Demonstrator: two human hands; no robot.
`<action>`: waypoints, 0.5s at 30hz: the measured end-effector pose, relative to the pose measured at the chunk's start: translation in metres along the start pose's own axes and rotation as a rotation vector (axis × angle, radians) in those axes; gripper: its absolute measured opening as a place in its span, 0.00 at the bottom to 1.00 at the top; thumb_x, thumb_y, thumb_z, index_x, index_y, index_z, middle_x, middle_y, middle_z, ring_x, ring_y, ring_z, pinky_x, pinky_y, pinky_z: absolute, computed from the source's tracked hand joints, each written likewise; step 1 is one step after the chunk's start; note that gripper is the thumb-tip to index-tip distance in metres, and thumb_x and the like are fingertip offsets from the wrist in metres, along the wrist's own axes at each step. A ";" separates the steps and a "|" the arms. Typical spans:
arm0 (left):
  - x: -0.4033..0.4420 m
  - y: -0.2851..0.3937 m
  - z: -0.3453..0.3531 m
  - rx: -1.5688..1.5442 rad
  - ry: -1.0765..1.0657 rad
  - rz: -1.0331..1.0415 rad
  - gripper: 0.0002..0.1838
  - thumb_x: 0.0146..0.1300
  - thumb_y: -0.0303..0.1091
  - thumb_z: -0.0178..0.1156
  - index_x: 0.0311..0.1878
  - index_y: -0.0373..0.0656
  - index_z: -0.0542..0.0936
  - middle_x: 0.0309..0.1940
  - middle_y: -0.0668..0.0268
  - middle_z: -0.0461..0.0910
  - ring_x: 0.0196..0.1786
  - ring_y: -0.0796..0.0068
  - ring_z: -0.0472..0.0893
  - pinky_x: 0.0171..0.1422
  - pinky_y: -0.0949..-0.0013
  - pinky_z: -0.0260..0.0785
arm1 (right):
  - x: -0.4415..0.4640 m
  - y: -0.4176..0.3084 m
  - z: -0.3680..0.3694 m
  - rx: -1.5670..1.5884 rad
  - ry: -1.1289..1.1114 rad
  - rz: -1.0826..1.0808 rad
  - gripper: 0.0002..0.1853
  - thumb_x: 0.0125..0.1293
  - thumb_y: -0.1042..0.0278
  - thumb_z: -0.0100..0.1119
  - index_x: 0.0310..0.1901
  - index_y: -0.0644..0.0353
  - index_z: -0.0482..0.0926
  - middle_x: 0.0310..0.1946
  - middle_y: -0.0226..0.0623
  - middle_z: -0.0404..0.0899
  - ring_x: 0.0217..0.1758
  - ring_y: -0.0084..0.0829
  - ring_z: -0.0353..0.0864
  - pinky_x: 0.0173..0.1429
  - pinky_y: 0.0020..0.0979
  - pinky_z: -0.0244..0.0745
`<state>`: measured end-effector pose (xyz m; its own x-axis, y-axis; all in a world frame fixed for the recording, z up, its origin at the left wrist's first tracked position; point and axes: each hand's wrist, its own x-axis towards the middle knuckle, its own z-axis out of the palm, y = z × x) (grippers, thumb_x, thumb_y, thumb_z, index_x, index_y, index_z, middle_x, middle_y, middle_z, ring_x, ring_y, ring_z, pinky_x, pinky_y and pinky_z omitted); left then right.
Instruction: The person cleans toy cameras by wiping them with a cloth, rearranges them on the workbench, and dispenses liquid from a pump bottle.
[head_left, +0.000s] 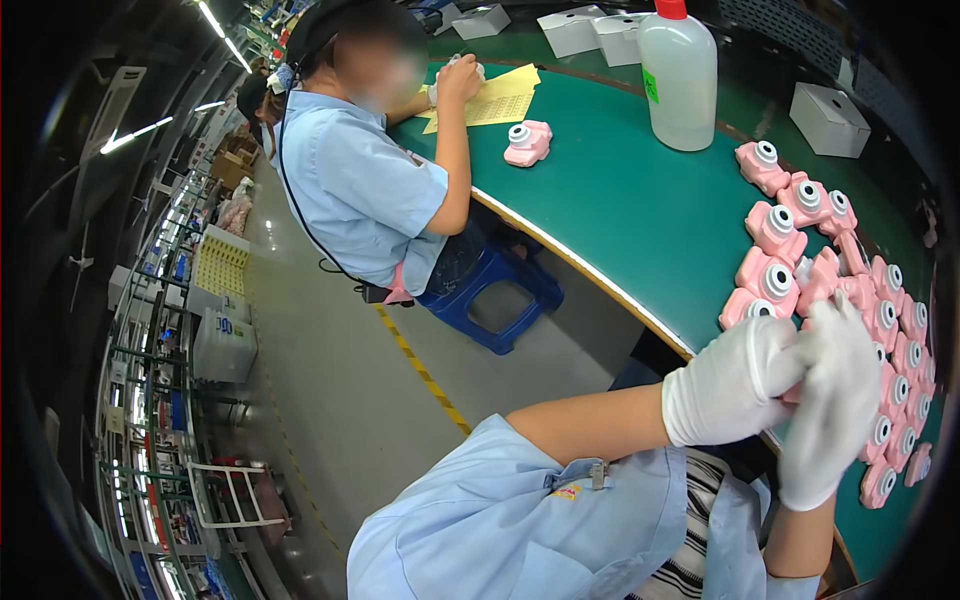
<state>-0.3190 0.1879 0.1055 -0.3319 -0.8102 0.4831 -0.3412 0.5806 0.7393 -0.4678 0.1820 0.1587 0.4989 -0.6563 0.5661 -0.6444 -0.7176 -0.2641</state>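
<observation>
Head view takes in a long workshop, where we see shelf racks along the side of a grey floor. Our green table looks smooth and flat, with a pale strip along its edge. A co-worker sits at it on a blue stool, hands over yellow sheets. White boxes and an upright bottle stand towards the far side, probably to leave us working room. Our gloved left hand and right hand meet over the near part of the table, fingers overlapping; we cannot tell whether either is clenched or grasping something. Pink cameras crowd around and beyond them, many with lenses facing up, likely grouped for easy reach and to spare the lenses. One lone pink camera lies apart, near the co-worker.
</observation>
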 end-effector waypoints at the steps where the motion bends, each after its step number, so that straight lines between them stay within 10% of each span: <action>1: 0.008 -0.002 0.009 -0.210 0.237 0.155 0.18 0.48 0.27 0.63 0.45 0.43 0.77 0.40 0.57 0.77 0.43 0.54 0.78 0.46 0.53 0.69 | 0.005 -0.010 0.000 -0.104 0.063 -0.175 0.16 0.67 0.67 0.48 0.47 0.72 0.77 0.49 0.51 0.80 0.55 0.52 0.77 0.62 0.43 0.68; 3: 0.009 0.000 0.000 -0.113 0.219 0.174 0.18 0.48 0.29 0.64 0.45 0.44 0.77 0.38 0.57 0.78 0.40 0.54 0.78 0.44 0.54 0.70 | 0.004 0.001 0.002 0.002 0.046 -0.144 0.16 0.70 0.68 0.45 0.48 0.72 0.77 0.50 0.50 0.80 0.55 0.46 0.78 0.61 0.39 0.68; 6: 0.010 -0.011 -0.013 0.104 0.290 0.145 0.16 0.53 0.33 0.66 0.46 0.44 0.78 0.32 0.58 0.78 0.34 0.53 0.77 0.38 0.56 0.71 | -0.017 0.056 0.002 0.460 0.295 0.620 0.16 0.76 0.66 0.43 0.51 0.70 0.77 0.50 0.40 0.80 0.53 0.27 0.76 0.60 0.27 0.68; 9: 0.017 -0.049 -0.041 0.239 0.426 -0.069 0.15 0.54 0.36 0.67 0.45 0.45 0.79 0.34 0.58 0.80 0.36 0.54 0.78 0.42 0.57 0.72 | -0.020 0.078 -0.011 0.523 0.585 0.597 0.17 0.77 0.64 0.43 0.52 0.71 0.75 0.51 0.39 0.78 0.56 0.27 0.76 0.63 0.28 0.68; 15: 0.014 -0.148 -0.126 1.119 0.312 -0.239 0.19 0.51 0.37 0.71 0.47 0.53 0.81 0.31 0.56 0.78 0.33 0.55 0.79 0.40 0.56 0.72 | -0.061 0.093 -0.013 0.422 0.424 0.557 0.17 0.78 0.64 0.39 0.47 0.71 0.75 0.52 0.43 0.77 0.59 0.33 0.75 0.67 0.35 0.66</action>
<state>-0.1626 0.0810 0.0619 0.0211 -0.8022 0.5967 -0.9962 0.0332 0.0799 -0.5652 0.1582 0.1099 -0.1461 -0.8593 0.4901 -0.4186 -0.3952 -0.8177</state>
